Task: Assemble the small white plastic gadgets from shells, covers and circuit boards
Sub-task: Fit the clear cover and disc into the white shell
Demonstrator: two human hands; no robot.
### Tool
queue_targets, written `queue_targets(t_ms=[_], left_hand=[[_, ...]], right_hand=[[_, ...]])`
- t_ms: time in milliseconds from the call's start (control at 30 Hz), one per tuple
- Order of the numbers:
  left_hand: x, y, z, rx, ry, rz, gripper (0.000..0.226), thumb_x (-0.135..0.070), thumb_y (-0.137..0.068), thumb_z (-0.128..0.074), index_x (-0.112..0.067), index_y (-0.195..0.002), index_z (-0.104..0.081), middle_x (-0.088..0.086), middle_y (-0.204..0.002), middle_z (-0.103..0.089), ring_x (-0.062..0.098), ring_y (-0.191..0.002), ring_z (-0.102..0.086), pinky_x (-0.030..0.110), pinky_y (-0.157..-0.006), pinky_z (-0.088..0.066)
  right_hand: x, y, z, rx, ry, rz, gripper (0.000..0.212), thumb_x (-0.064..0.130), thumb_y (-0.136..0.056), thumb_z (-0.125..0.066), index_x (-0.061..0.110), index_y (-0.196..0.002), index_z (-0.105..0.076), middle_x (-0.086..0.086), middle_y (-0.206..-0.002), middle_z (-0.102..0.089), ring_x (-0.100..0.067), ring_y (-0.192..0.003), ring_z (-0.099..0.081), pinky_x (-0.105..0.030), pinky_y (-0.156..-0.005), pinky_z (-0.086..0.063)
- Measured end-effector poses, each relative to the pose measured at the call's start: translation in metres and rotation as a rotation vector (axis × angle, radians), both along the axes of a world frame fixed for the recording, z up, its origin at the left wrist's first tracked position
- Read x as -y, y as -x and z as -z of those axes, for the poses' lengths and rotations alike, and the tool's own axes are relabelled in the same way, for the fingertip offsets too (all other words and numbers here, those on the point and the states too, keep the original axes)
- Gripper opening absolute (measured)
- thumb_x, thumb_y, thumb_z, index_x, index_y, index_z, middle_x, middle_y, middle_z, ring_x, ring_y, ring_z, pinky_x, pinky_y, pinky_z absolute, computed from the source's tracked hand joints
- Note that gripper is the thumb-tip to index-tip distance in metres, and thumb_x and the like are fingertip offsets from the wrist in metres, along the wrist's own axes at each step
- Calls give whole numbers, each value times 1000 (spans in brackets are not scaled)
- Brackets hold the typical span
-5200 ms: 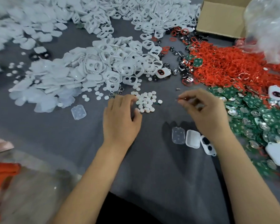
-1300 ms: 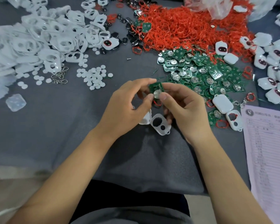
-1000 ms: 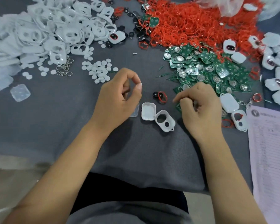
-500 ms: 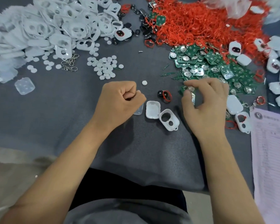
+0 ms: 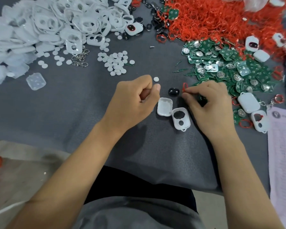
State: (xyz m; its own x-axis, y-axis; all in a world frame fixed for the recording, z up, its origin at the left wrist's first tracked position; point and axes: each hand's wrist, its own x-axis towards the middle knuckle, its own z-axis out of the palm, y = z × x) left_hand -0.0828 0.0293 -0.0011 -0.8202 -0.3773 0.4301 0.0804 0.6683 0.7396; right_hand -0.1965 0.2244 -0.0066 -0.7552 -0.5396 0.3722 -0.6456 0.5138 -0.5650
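Note:
A white shell (image 5: 164, 106) lies open side up on the grey cloth, touching a white cover (image 5: 181, 119) with two holes. My left hand (image 5: 135, 103) rests just left of the shell, fingers curled, with nothing visible in it. My right hand (image 5: 210, 104) is right of the cover. Its thumb and index finger pinch a red ring (image 5: 185, 86), which stands upright. A green circuit board (image 5: 201, 98) shows dimly under its curled fingers. A black button piece (image 5: 173, 91) and a loose white disc (image 5: 156, 79) lie between the hands.
White covers (image 5: 73, 22) are heaped at far left, white discs (image 5: 116, 63) and key clasps (image 5: 80, 59) before them. Red rings (image 5: 213, 19) and green boards (image 5: 229, 66) fill the far right. Closed gadgets (image 5: 248, 102), a printed sheet (image 5: 282, 154) and a clear pad (image 5: 35, 80) lie around.
My right hand moved in from the board pile and lifted the red ring off the cloth beside the black piece. My left hand stayed curled beside the shell.

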Motion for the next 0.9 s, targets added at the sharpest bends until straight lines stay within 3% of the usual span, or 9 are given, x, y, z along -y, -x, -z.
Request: queue_targets(t_ms=[100,200,267,433,567,633,767,900], left_hand=[[-3,0,-4,116,257,103,15,-26,-94,-68,-16,-89,-57,-10,-82,-52,9,-79,-49,23,-74,-38],[-2,1,-7,280,391,191,42,-39,-88,-58,-21,-125,-62,-7,-119,-59,20,-121,-51,37,-112,-29],[-1,-1,-11,339,359,223,57,-43,-84,-46,-21,-136,-56,-5,-131,-56,19,-131,-46,43,-124,-17],[0,-1,-8,414,420,266,65,-53,-76,-47,-22,-133,-55,-7,-135,-52,18,-138,-43,51,-128,-9],[1,-1,-4,318,381,276,56,-49,-78,-56,-20,-126,-59,-5,-137,-52,20,-143,-39,51,-127,-12],[1,-2,0,260,370,296,57,-58,-83,-61,-21,-126,-60,-4,-140,-51,21,-149,-33,52,-127,-11],[-4,1,3,294,503,346,91,-90,-76,-56,-21,-135,-59,2,-150,-46,24,-156,-23,57,-128,-5],[-5,3,6,286,524,326,84,-88,-77,-59,-24,-132,-61,2,-149,-48,24,-156,-23,58,-128,-6]], right_hand=[[-1,-1,-2,-3,37,14,8,17,-94,-74,16,-101,-77,0,-101,-67,-21,-101,-53,-21,-93,-36],[-1,-2,-3,-2,65,25,7,18,-94,-72,17,-100,-76,11,-100,-68,-16,-98,-57,-16,-90,-38],[0,-2,-4,25,84,34,9,20,-94,-73,18,-101,-77,14,-95,-67,-16,-94,-58,-13,-86,-40],[1,-4,-3,101,121,27,9,25,-89,-77,30,-96,-74,27,-86,-63,-5,-85,-59,-14,-77,-41],[1,-4,-2,165,151,15,12,26,-88,-75,27,-99,-69,12,-94,-70,-14,-84,-61,-27,-73,-46],[1,-4,-2,161,153,17,11,26,-89,-73,28,-99,-68,11,-94,-69,-14,-82,-60,-26,-71,-44],[2,-6,-3,140,141,35,9,24,-90,-71,27,-98,-70,15,-91,-66,-10,-83,-61,-21,-73,-45],[2,-6,-2,129,123,36,8,20,-90,-72,23,-98,-71,18,-92,-64,-9,-84,-58,-18,-74,-41]])
